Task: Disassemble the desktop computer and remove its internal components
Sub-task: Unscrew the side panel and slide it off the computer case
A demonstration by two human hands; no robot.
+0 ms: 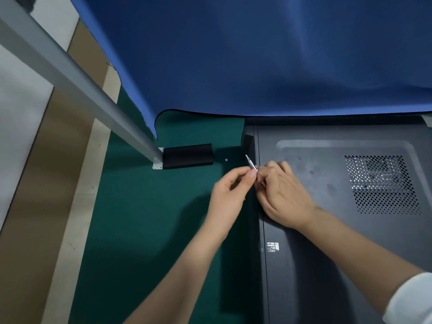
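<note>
A dark grey computer case [339, 206] lies on its side on a green mat [145, 218], at the right. Over its left edge, the left hand [230, 195] pinches a thin metal tool [251, 163], and the right hand [284, 195] curls around the tool's lower end. A small screw [226, 159] rests on the mat nearby. A blue cloth [257, 54] hangs at the far side, beside a grey post [81, 90] and black pad [187, 156].

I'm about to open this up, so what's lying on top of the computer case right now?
Only the right hand rests on the computer case, near its left edge, holding a thin screwdriver with the left hand. The side panel is on, so the inside is hidden.
</note>
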